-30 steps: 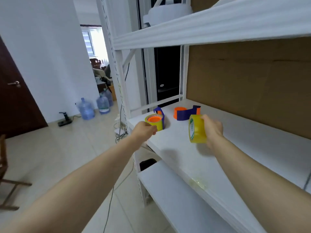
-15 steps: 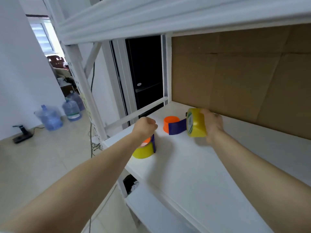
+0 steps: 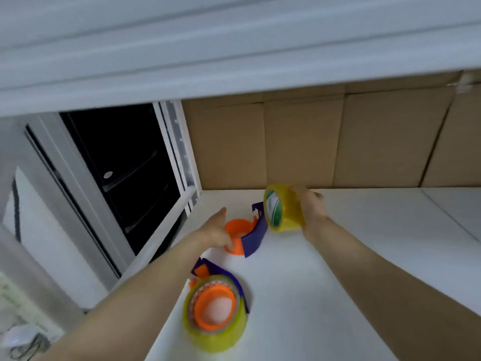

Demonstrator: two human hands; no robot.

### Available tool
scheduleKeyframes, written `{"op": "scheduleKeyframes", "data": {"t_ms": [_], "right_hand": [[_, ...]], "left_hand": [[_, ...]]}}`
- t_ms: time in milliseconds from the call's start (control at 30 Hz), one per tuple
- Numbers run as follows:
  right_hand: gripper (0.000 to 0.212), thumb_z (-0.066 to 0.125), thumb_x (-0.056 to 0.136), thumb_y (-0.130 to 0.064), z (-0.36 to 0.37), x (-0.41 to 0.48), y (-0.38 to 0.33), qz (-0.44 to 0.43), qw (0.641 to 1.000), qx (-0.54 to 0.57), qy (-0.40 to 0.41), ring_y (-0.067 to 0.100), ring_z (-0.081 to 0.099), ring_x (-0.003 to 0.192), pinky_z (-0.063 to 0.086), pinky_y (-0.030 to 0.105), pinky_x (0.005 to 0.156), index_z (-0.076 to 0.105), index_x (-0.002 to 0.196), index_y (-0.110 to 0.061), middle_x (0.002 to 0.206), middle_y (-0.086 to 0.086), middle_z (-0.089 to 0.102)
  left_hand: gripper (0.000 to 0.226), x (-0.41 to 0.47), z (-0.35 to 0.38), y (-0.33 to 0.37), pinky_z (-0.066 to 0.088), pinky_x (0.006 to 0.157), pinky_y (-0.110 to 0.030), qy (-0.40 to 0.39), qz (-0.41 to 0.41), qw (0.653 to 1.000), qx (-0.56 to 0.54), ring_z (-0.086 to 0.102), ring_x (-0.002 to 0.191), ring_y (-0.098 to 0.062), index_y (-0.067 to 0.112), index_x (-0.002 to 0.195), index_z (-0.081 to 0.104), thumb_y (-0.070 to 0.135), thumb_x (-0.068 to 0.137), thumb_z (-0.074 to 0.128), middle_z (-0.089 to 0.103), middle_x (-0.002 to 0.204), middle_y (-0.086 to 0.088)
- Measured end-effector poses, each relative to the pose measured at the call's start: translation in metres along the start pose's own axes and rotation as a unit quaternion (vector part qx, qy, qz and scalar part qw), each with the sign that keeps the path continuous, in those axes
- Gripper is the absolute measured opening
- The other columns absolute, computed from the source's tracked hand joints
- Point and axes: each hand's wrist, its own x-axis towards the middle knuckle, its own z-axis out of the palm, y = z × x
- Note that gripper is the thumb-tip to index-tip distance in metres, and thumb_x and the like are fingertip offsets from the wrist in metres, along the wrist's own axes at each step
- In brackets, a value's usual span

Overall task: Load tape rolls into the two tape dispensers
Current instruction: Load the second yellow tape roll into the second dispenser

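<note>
On the white shelf point(image 3: 338, 256) an orange-and-purple tape dispenser point(image 3: 247, 237) lies with its hub bare. My left hand point(image 3: 217, 230) reaches past its left side, fingers stretched out and touching the orange rim. My right hand point(image 3: 311, 212) grips a yellow tape roll point(image 3: 282, 208) just above and right of that dispenser. Nearer to me stands a second dispenser point(image 3: 216, 306) with a yellow roll fitted around its orange hub.
An upper shelf board point(image 3: 234, 48) hangs low overhead. Brown cardboard point(image 3: 325, 142) closes the back of the shelf. A white upright post point(image 3: 179, 149) and a dark opening stand at the left. The shelf's front edge runs below my left forearm.
My left hand let go of the loaded dispenser and moved to the far one. My right hand carried the roll close to that dispenser. My head moved in under the upper shelf.
</note>
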Motion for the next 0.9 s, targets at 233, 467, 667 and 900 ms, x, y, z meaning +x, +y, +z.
{"op": "scheduleKeyframes", "data": {"t_ms": [233, 467, 667, 900], "right_hand": [[0.040, 0.064, 0.078, -0.034, 0.005, -0.015, 0.013, 0.018, 0.992, 0.092, 0.086, 0.033, 0.058, 0.103, 0.048, 0.046, 0.096, 0.049, 0.109, -0.012, 0.107, 0.011, 0.057], [0.030, 0.051, 0.084, -0.025, 0.014, -0.035, 0.007, 0.018, 0.983, 0.181, 0.010, 0.021, 0.058, 0.061, 0.049, 0.027, 0.053, 0.057, 0.108, -0.008, 0.077, 0.008, 0.058], [0.040, 0.055, 0.078, -0.033, 0.003, -0.051, 0.013, 0.017, 0.987, 0.157, 0.010, 0.021, 0.062, 0.064, 0.052, 0.026, 0.051, 0.056, 0.108, -0.006, 0.080, 0.010, 0.064], [0.029, 0.053, 0.088, -0.024, 0.002, -0.058, 0.019, -0.026, 0.997, -0.064, 0.047, 0.027, 0.057, 0.086, 0.046, 0.034, 0.077, 0.052, 0.113, -0.009, 0.100, 0.012, 0.058]], "left_hand": [[0.076, 0.024, 0.008, -0.007, 0.053, 0.086, -0.033, -0.037, 0.139, 0.989, 0.025, 0.063, 0.098, -0.018, 0.017, 0.113, 0.059, 0.034, 0.045, 0.087, 0.067, 0.108, -0.002], [0.055, -0.012, 0.009, 0.014, 0.044, 0.055, -0.021, 0.005, 0.199, 0.977, -0.072, 0.064, 0.076, -0.013, 0.011, 0.090, 0.062, 0.029, 0.041, 0.079, 0.066, 0.080, 0.003], [0.084, -0.042, 0.002, 0.004, 0.041, 0.080, -0.027, 0.060, 0.198, 0.974, -0.096, 0.052, 0.105, -0.017, 0.012, 0.133, 0.037, 0.016, 0.063, 0.084, 0.052, 0.118, -0.003], [0.089, -0.062, 0.010, -0.002, 0.042, 0.084, -0.028, 0.114, 0.224, 0.962, -0.111, 0.053, 0.113, -0.024, 0.013, 0.133, 0.042, 0.025, 0.057, 0.086, 0.051, 0.129, -0.009]]}}
